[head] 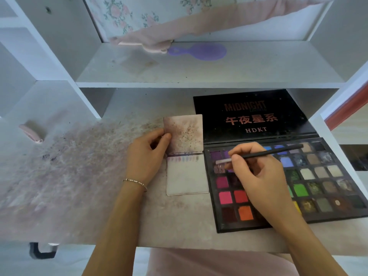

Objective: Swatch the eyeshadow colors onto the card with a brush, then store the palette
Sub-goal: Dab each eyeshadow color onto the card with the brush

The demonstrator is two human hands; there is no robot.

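A black eyeshadow palette (310, 182) lies open on the right of the desk, its lid (251, 116) folded back with printed lettering. My right hand (258, 176) grips a thin black brush (264, 154), whose tip sits over the purple pans at the palette's upper left. Left of the palette lies a folded white card (187, 180) with a row of faint colour swatches along its top. Its stained upper flap (184, 133) stands raised, pinched at the left edge by my left hand (148, 154).
The desk surface (79, 176) is smeared with pinkish powder. A pink clip (31, 133) lies at the far left. On the shelf above rest a purple hairbrush (199, 51) and pink floral cloth (159, 26). White shelf walls close in both sides.
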